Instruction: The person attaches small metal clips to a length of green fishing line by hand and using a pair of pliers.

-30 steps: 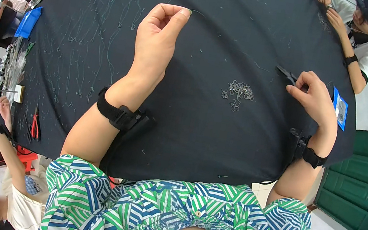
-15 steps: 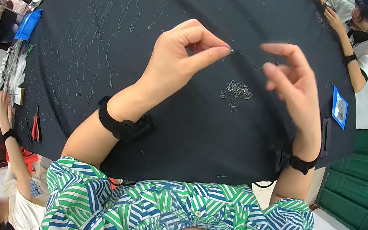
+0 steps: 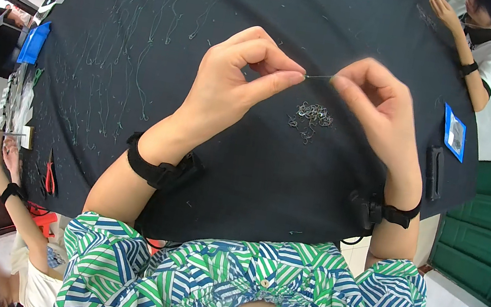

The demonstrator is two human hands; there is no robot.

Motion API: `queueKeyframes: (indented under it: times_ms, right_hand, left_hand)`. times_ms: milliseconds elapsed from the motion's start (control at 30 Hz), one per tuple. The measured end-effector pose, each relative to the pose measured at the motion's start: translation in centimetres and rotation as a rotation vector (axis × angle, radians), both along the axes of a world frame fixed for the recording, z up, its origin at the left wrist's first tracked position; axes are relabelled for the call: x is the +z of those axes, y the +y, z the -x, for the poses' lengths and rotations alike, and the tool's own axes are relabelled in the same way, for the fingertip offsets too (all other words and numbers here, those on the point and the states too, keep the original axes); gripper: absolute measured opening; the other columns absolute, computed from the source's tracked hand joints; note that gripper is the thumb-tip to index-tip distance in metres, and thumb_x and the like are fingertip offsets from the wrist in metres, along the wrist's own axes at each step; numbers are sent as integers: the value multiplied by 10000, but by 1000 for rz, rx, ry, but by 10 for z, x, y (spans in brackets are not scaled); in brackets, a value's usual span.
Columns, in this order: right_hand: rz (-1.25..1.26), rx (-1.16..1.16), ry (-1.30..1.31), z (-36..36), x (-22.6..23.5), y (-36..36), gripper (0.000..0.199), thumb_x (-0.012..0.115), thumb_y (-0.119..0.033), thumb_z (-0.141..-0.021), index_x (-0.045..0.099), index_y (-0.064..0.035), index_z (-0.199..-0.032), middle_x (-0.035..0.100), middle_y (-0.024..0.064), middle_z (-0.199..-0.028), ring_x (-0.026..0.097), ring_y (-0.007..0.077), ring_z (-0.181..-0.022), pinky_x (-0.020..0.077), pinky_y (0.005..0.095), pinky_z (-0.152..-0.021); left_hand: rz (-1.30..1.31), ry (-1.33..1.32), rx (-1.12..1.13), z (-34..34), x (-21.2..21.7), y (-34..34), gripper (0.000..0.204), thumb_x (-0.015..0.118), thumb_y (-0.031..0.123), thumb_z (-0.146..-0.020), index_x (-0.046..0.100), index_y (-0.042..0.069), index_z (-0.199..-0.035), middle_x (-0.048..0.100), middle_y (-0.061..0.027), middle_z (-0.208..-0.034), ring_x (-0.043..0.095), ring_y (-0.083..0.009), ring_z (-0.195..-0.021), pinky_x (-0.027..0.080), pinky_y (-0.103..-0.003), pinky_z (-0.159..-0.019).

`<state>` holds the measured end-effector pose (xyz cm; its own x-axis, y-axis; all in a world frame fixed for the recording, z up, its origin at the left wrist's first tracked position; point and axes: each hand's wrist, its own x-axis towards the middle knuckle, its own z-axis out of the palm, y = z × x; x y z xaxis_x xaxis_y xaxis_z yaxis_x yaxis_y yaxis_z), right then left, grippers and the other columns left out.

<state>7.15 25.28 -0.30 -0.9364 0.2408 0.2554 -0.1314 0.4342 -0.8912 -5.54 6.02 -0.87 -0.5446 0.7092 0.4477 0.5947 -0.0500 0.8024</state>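
My left hand (image 3: pixel 235 75) is raised above the dark cloth, thumb and forefinger pinched together. A tiny metal tip at them looks like part of a fishing hook, the rest hidden by the fingers. From there a thin green fishing line (image 3: pixel 319 76) runs straight across a short gap to my right hand (image 3: pixel 377 100). That hand pinches the line's other side between thumb and forefinger. Below the line, on the cloth, lies a small heap of dark fishing hooks (image 3: pixel 312 116).
Lengths of green line with hooks (image 3: pixel 142 95) are spread over the cloth at left. Red-handled pliers (image 3: pixel 50 175) lie at the left edge. On the right are a blue packet (image 3: pixel 454 133) and a black case (image 3: pixel 433 173). Other people work at the left and far right.
My right hand, blurred and with fingers apart before, has moved left and closed on the line. The line now stretches straight between both hands. My left hand has kept its pinch.
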Motion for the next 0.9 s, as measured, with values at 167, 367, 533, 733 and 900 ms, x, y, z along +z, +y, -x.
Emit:
queueKeyframes:
  times_ms: [167, 367, 533, 733, 900]
  right_hand:
    - [95, -133, 199, -7, 12, 22, 91, 655, -131, -909, 658, -44, -934, 598, -58, -786, 500, 3, -675, 373, 166, -573]
    - [176, -127, 463, -15, 17, 34, 62, 587, -48, -936, 626, -20, -974, 619, -30, -832, 481, 3, -663, 349, 151, -570]
    - [181, -104, 552, -17, 20, 27, 72, 563, -32, -944, 620, -21, -985, 623, -24, -836, 475, -1, -647, 347, 148, -563]
    - [64, -91, 555, -22, 27, 21, 101, 511, -72, -980, 565, 13, -990, 547, 77, -836, 457, 105, -663, 351, 209, -538]
    - [15, 37, 691, -23, 33, 20, 115, 497, -83, -984, 568, 8, -984, 537, 85, -839, 462, 115, -692, 351, 213, -508]
  left_hand:
    - [-42, -306, -3, -3, 0, 3, 107, 705, 129, -868, 678, 27, -881, 620, 8, -834, 570, -53, -718, 458, -197, -666]
    - [-9, -513, -128, -16, 10, 14, 152, 643, 214, -931, 644, 66, -967, 590, 38, -851, 514, -38, -779, 414, -200, -708]
    - [24, -603, -182, -19, 3, 24, 173, 648, 237, -932, 637, 78, -1001, 575, 51, -845, 491, -34, -761, 414, -198, -702]
    - [175, -722, -211, -28, -7, 34, 185, 651, 267, -932, 638, 100, -1011, 584, 45, -880, 515, -35, -795, 433, -196, -725]
    - [238, -853, -266, -38, -19, 40, 172, 635, 243, -941, 637, 90, -1020, 638, -59, -1135, 591, -102, -987, 483, -247, -858]
